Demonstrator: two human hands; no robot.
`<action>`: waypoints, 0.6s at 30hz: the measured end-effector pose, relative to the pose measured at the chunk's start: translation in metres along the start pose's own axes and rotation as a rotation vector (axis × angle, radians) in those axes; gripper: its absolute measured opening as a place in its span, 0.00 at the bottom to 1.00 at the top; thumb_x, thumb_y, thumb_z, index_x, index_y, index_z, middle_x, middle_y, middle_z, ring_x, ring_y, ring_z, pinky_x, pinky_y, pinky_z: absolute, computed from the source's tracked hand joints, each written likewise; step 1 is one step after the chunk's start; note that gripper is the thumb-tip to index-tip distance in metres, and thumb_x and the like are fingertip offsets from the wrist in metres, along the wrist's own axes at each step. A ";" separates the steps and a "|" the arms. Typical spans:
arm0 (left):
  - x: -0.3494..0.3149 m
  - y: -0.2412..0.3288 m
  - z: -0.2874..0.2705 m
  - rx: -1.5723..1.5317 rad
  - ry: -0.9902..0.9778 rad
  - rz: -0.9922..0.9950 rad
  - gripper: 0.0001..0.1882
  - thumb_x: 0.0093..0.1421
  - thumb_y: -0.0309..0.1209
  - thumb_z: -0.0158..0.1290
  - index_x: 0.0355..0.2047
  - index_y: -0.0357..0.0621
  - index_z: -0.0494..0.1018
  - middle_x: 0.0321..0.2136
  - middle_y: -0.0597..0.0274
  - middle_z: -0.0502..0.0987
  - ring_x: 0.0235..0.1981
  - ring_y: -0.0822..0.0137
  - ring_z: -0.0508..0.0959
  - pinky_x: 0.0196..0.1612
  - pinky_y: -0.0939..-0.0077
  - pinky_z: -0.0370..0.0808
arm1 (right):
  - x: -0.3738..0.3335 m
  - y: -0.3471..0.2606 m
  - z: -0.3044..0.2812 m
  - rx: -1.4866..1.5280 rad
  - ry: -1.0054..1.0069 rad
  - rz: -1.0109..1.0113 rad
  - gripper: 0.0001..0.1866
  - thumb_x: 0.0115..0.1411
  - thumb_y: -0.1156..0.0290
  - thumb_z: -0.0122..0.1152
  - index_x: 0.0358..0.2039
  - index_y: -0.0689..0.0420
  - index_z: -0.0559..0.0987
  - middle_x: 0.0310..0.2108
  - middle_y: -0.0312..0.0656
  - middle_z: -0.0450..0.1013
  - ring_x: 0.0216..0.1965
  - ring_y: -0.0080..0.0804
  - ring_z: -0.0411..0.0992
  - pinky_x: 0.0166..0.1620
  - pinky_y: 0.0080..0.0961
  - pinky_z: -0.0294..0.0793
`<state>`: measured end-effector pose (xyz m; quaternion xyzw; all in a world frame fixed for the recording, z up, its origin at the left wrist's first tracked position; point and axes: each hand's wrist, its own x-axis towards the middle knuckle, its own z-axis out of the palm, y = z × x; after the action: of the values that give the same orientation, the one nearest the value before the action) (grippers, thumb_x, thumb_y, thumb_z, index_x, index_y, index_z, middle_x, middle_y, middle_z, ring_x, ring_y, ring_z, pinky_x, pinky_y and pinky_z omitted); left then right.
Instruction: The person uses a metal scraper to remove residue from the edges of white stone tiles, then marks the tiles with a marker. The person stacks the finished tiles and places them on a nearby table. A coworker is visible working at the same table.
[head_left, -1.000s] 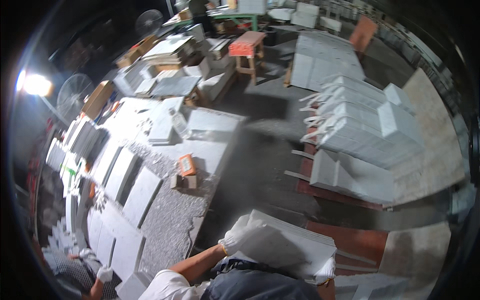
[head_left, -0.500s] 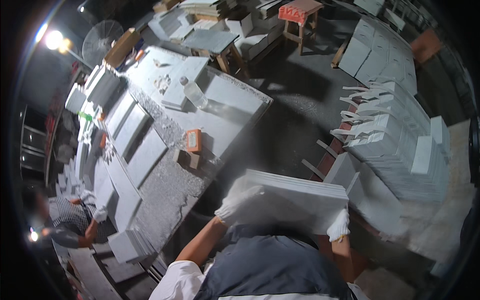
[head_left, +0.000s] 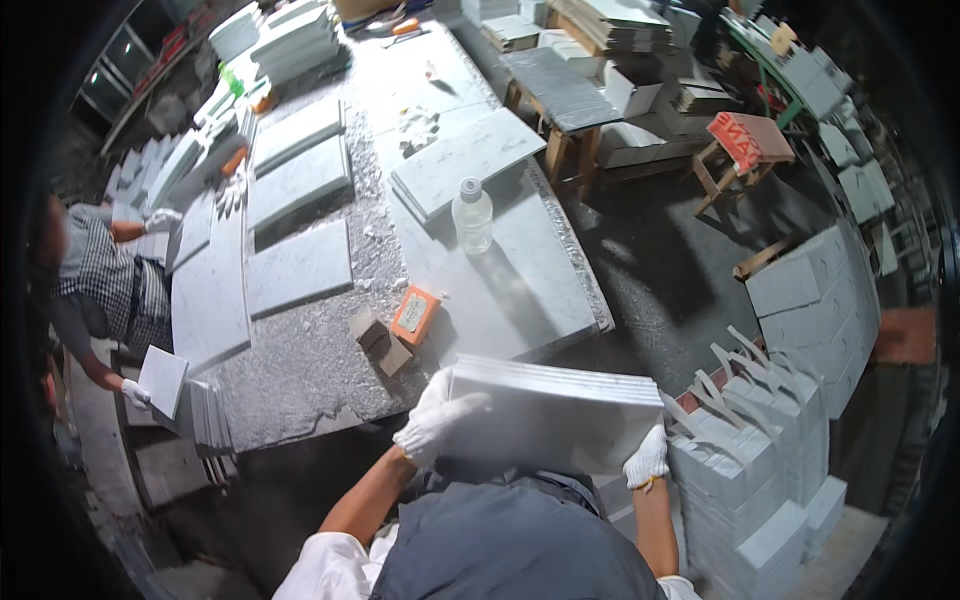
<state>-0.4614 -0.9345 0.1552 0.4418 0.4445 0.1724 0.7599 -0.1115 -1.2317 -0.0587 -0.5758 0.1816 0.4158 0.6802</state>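
Note:
Several white marble tiles, pressed together into one stack, are held up in front of my body at the near edge of the worktable. My left hand, in a white knit glove, grips the stack's left end with the thumb across the near face. My right hand, gloved likewise, is closed round the right end. The fingers behind and under the tiles are hidden. Just beyond the stack, an orange box and a brown block lie on the dusty worktable.
A clear plastic bottle stands on the table near a marble slab. At the left, a co-worker in white gloves holds a tile. Strapped tile stacks stand at my right. A wooden stool is farther off.
My view has swung, so the table now lies more directly ahead. The tile stack stays in both my hands. The co-worker now holds a tile upright over the table's near corner.

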 end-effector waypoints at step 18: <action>0.096 -0.010 -0.057 0.036 0.383 0.398 0.48 0.47 0.26 0.73 0.65 0.44 0.58 0.56 0.61 0.70 0.58 0.68 0.72 0.62 0.67 0.71 | 0.115 -0.081 0.372 -0.842 -0.874 -0.767 0.10 0.70 0.64 0.55 0.44 0.56 0.78 0.42 0.39 0.76 0.43 0.31 0.75 0.48 0.27 0.74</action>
<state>-0.4576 -0.8474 0.0848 0.4934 0.4874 0.3907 0.6052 -0.0677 -0.8423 0.0098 -0.5935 -0.4983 0.3748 0.5090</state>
